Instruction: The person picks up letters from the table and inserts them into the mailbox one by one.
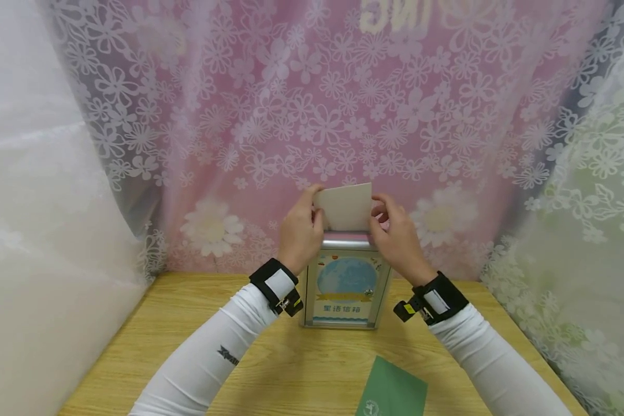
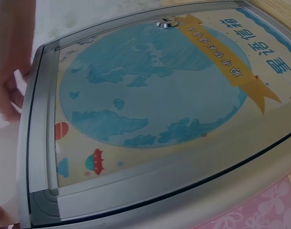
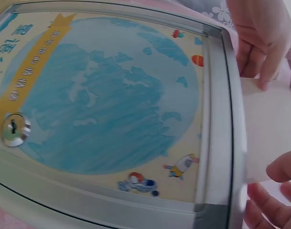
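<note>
A cream paper card [image 1: 344, 207] stands upright at the top of a silver-framed letter box [image 1: 346, 283], its lower edge right at the box's top. My left hand [image 1: 300, 230] pinches the card's left side, and my right hand [image 1: 399, 238] pinches its right side. In the right wrist view, fingers of both hands flank the card [image 3: 271, 129] just beyond the frame's top edge. The letter box stands upright, its front carrying a blue globe picture, a yellow ribbon, Chinese lettering and a round key lock [image 3: 15, 130].
A green envelope [image 1: 395, 388] with a white emblem lies on the wooden table [image 1: 203, 341], in front of the box and to the right. Behind the box hangs a pink floral curtain [image 1: 301, 115]. Pale sheeting [image 1: 47, 173] bounds the left side, and flowered sheeting [image 1: 593, 242] the right.
</note>
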A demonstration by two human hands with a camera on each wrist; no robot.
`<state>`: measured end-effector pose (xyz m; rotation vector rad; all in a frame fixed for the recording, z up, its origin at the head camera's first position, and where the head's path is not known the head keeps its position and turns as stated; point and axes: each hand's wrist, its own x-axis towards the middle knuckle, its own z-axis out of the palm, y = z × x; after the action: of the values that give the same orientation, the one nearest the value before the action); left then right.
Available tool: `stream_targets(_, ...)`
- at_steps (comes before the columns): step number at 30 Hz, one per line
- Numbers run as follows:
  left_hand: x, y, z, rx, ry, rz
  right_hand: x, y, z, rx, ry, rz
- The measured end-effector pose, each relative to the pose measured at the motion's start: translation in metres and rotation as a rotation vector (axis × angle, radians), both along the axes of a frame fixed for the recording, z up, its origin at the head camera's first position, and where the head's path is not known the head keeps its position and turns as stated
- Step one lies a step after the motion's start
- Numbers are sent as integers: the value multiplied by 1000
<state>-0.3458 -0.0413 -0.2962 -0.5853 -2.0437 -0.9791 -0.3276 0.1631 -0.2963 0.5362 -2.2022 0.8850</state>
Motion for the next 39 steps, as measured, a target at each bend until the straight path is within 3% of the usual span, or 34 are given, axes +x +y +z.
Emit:
stream_targets(10, -3, 3, -9, -102, -34, 43, -4, 1, 5, 36, 119, 35)
stream_targets(19, -2, 4, -18, -148, -54, 77, -4, 4, -5, 59, 81, -29)
stream_targets(39, -3, 2, -25, -259, 15, 102, -7, 5, -14, 88, 11, -56)
